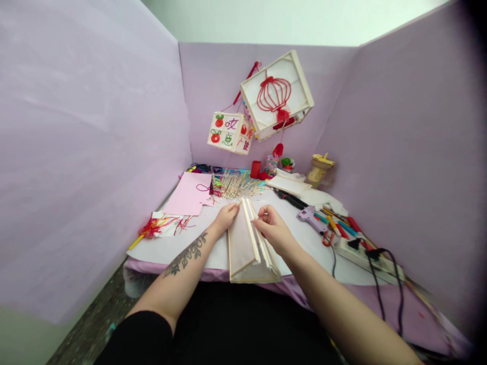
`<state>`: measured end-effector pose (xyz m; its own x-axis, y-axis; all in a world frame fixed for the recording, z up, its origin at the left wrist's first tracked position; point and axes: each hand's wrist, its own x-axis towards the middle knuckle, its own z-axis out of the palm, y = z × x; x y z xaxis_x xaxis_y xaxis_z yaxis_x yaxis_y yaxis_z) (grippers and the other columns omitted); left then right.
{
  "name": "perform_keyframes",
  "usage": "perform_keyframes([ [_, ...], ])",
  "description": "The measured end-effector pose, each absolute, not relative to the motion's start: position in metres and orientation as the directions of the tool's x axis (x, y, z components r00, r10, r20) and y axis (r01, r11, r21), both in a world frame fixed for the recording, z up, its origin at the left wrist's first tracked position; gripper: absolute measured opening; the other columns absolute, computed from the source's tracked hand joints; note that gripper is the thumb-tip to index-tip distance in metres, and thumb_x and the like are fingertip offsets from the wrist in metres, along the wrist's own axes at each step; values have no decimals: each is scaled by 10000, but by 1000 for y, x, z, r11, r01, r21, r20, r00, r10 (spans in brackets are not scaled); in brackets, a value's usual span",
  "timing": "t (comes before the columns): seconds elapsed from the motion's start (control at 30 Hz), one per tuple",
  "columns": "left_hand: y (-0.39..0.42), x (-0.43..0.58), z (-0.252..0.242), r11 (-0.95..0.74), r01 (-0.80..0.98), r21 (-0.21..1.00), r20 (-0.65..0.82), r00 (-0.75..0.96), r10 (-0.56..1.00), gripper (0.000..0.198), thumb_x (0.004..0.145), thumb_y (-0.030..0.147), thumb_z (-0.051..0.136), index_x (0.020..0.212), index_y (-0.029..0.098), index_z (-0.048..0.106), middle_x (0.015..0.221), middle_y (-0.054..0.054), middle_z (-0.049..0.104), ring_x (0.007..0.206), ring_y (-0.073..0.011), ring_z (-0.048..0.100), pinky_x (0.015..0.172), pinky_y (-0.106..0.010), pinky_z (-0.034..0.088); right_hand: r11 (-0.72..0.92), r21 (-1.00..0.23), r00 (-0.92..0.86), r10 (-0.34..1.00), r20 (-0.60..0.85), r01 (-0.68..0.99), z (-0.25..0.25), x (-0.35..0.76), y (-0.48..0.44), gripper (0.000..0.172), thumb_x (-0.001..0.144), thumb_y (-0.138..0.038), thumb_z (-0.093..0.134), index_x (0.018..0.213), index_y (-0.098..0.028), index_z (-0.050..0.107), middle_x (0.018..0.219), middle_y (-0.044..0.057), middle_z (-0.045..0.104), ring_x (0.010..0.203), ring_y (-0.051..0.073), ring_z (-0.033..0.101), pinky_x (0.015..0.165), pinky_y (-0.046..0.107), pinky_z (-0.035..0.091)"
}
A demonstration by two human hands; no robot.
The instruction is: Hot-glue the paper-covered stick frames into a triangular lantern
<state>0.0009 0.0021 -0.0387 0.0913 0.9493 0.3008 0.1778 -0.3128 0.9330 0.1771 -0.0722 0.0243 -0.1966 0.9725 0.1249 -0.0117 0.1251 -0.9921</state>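
I hold a square lantern frame (pixel 247 248) of pale wooden sticks with white paper panels, tilted toward me over the table's near edge. My left hand (pixel 225 217) grips its far left corner, fingers curled on the top stick. On the right side of the frame's top edge, my right hand (pixel 272 228) is closed in a pinch on a stick. A tattoo shows on my left forearm.
Loose wooden sticks (pixel 236 186) and pink paper (pixel 188 195) lie at the back left, red threads (pixel 158 225) at the left. A glue gun (pixel 310 217), markers (pixel 337 223) and a power strip (pixel 365 253) are at the right. Two finished lanterns (pixel 276 94) hang behind.
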Motion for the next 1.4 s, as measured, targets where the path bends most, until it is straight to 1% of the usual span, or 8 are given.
perform_keyframes([
  [0.23, 1, 1, -40, -311, 168, 936, 295, 111, 949, 398, 818, 542, 518, 628, 193, 500, 612, 24, 477, 620, -158, 435, 625, -290, 355, 135, -991, -145, 980, 136, -15, 23, 178, -71, 273, 668, -262, 608, 804, -252, 371, 509, -127, 407, 412, 84, 326, 430, 217, 229],
  [0.43, 2, 0, -43, -302, 155, 941, 289, 100, 952, 392, 832, 539, 500, 657, 190, 541, 635, 12, 517, 647, -173, 464, 648, -298, 375, 132, -988, -94, 986, 140, -86, 38, 187, -74, 311, 655, -291, 622, 810, -259, 355, 504, -127, 385, 399, 85, 314, 420, 226, 203],
  [0.6, 2, 0, -46, -288, 141, 947, 277, 93, 956, 358, 837, 508, 511, 679, 192, 567, 648, 7, 537, 663, -180, 482, 650, -300, 387, 20, -977, -13, 1000, 23, -212, 49, 197, -74, 380, 573, -289, 669, 801, -260, 367, 548, -106, 446, 423, 98, 396, 420, 230, 253],
  [0.7, 3, 0, -46, -291, 136, 947, 280, 92, 956, 352, 842, 493, 507, 670, 190, 559, 639, 10, 526, 658, -176, 476, 641, -295, 380, -20, -978, -5, 1000, -19, -209, 49, 197, -74, 381, 567, -283, 665, 799, -264, 364, 534, -103, 444, 421, 113, 413, 418, 237, 265],
  [0.83, 3, -1, -47, -301, 131, 944, 292, 85, 953, 347, 834, 489, 518, 660, 189, 543, 643, 14, 519, 662, -170, 469, 650, -291, 377, -18, -978, 3, 1000, -19, -210, 44, 193, -78, 369, 585, -276, 649, 791, -270, 344, 512, -101, 429, 421, 130, 421, 425, 248, 269],
  [1.03, 4, -1, -48, -304, 122, 945, 296, 82, 952, 355, 818, 505, 539, 655, 190, 546, 652, 8, 534, 674, -177, 481, 651, -293, 389, 9, -974, 7, 1000, 8, -226, 38, 186, -84, 361, 592, -278, 638, 794, -275, 339, 554, -99, 423, 451, 128, 430, 461, 255, 318],
  [1.23, 4, -1, -47, -296, 118, 948, 286, 90, 954, 377, 821, 537, 530, 688, 187, 573, 673, -3, 552, 696, -189, 496, 661, -304, 397, 26, -972, -15, 999, 30, -235, 31, 180, -80, 348, 608, -277, 639, 803, -270, 351, 543, -111, 398, 419, 96, 354, 424, 230, 248],
  [1.4, 3, 0, -44, -296, 131, 946, 284, 104, 953, 395, 824, 548, 528, 682, 181, 567, 661, 5, 541, 663, -175, 488, 658, -306, 394, 28, -972, -47, 998, 40, -232, 26, 173, -79, 327, 630, -251, 635, 804, -268, 359, 503, -122, 401, 397, 95, 348, 404, 225, 221],
])
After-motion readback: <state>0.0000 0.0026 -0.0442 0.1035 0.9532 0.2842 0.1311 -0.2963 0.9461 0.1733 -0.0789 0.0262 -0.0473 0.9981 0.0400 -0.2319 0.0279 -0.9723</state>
